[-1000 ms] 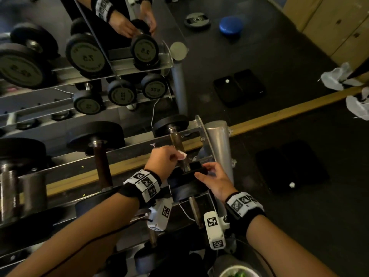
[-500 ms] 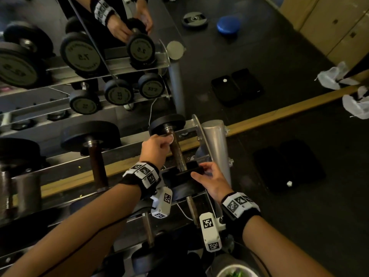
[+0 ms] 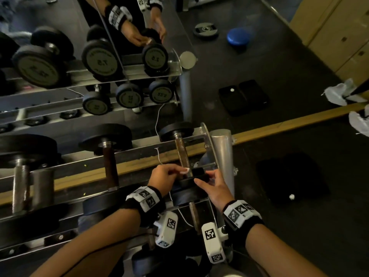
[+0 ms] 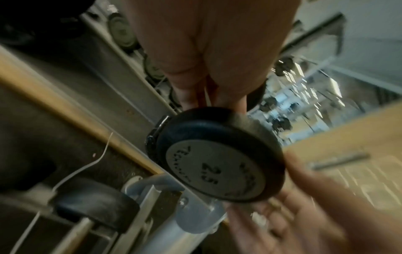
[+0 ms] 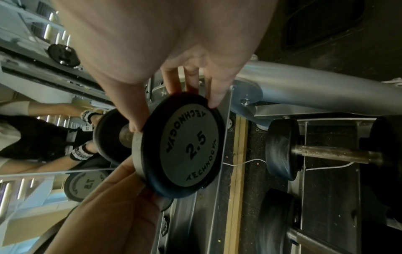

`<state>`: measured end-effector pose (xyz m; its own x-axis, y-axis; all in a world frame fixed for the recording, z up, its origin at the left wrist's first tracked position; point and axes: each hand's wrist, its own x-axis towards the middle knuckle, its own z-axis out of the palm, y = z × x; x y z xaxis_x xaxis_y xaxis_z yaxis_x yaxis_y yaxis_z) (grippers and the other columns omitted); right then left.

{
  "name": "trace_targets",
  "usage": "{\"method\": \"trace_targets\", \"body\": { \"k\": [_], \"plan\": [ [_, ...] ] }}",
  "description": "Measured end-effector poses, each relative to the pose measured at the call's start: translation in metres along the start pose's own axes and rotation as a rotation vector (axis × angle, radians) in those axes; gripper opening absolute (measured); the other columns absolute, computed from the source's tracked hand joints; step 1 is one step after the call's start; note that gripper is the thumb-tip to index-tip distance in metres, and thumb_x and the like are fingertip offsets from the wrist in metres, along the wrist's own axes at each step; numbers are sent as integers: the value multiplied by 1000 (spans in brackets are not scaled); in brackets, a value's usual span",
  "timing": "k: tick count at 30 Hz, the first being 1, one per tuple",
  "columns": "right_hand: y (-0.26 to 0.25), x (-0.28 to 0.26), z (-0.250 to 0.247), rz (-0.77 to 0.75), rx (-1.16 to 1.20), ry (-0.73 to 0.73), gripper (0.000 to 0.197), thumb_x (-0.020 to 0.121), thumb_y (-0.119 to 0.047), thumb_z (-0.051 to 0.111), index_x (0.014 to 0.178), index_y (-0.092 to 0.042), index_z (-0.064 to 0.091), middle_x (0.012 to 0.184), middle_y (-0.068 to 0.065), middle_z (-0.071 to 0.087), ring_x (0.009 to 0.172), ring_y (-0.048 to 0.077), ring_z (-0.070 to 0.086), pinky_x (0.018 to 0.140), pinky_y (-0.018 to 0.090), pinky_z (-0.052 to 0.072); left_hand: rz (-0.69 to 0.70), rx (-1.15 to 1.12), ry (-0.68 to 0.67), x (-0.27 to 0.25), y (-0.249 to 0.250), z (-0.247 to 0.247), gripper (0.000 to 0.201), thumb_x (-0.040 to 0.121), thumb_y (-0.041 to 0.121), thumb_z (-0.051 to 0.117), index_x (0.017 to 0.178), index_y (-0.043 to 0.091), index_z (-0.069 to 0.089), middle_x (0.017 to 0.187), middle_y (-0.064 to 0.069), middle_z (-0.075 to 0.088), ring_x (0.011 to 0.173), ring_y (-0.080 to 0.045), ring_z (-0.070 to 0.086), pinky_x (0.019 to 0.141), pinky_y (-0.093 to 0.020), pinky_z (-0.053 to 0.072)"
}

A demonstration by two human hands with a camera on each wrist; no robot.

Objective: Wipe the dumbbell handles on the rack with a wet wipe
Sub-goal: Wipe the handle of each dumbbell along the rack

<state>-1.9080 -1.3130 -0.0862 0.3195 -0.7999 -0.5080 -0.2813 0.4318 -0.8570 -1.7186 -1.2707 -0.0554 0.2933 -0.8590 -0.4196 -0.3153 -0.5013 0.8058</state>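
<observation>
Head view: left hand (image 3: 163,177) pinches wipe (image 3: 184,171) against dumbbell handle (image 3: 182,154)

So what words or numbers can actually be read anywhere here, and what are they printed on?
"TECHNOGYM" and "2.5": end cap of the small dumbbell the right hand steadies.
"2.5": same cap, left wrist view; its brand lettering is blurred.
"7.5": mirrored dumbbell cap.
Other mirrored caps: too small to read.
</observation>
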Motion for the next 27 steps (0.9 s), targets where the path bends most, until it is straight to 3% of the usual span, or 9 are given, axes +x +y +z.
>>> {"method": "trace_targets", "body": {
  "k": [4, 6, 9, 11, 13, 16, 19, 23, 27],
  "plan": [
    [-7, 3, 0, 34, -87, -4, 41, 85, -35, 74, 115, -22, 50, 121, 7, 57, 108, 20, 59, 94, 36, 50, -156, -566, 86, 0, 16, -8, 23, 92, -8, 55, 110, -3, 69, 86, -6, 70, 69, -10, 70, 64, -21, 58],
    [-15, 8, -5, 56, -170, -39, 34, 86, -42, 71, 109, -24, 52, 116, 5, 59, 103, 19, 60, 90, 35, 50, -201, -790, 63, -3, 23, -9, 22, 93, -8, 53, 106, 2, 67, 88, -8, 69, 72, -15, 71, 66, -27, 60],
    [-31, 13, -11, -31, -218, -145, 28, 86, -49, 68, 107, -33, 60, 115, -4, 63, 108, 13, 60, 94, 33, 49, -231, -962, 10, -4, 29, -8, 24, 95, -6, 50, 104, 11, 65, 93, -10, 66, 86, -25, 65, 84, -39, 55],
    [-45, 13, -9, -117, -178, -200, 29, 86, -49, 67, 113, -38, 63, 117, -12, 65, 112, 6, 59, 95, 27, 47, -233, -1018, -9, -4, 34, -7, 22, 95, -6, 50, 104, 10, 63, 91, -10, 63, 84, -24, 63, 75, -34, 58],
    [-59, 16, -2, -125, -92, -214, 27, 88, -45, 67, 114, -36, 65, 113, -13, 68, 108, 2, 62, 90, 20, 47, -238, -1054, -4, -4, 38, -3, 20, 94, -5, 51, 104, 8, 61, 90, -11, 62, 80, -23, 63, 65, -29, 61],
    [-69, 21, 5, -100, -48, -181, 12, 88, -30, 71, 99, -31, 69, 98, -9, 72, 96, 6, 66, 77, 15, 46, -267, -1065, 51, -5, 39, 2, 14, 95, -2, 54, 103, 7, 61, 89, -12, 65, 77, -21, 65, 64, -28, 61],
    [-69, 22, 7, -62, 12, -127, 14, 85, -20, 74, 96, -22, 68, 97, 0, 72, 94, 16, 67, 78, 23, 49, -269, -950, 130, -8, 36, 10, 12, 93, 3, 61, 104, 5, 64, 93, -14, 69, 82, -22, 66, 75, -31, 57],
    [-72, 26, 4, 12, 92, -122, 29, 80, -28, 79, 105, -18, 70, 101, 5, 75, 98, 23, 71, 85, 34, 56, -181, -735, 207, -7, 34, 13, 14, 86, 6, 70, 100, 6, 72, 97, -15, 75, 92, -31, 70, 86, -41, 55],
    [-77, 30, 3, -21, 37, -148, 21, 82, -26, 78, 102, -21, 73, 100, 5, 75, 100, 24, 70, 93, 40, 55, -105, -609, 237, -2, 38, 13, 9, 84, 9, 73, 91, 13, 74, 88, -5, 76, 90, -24, 72, 84, -37, 58]
  ]
}}
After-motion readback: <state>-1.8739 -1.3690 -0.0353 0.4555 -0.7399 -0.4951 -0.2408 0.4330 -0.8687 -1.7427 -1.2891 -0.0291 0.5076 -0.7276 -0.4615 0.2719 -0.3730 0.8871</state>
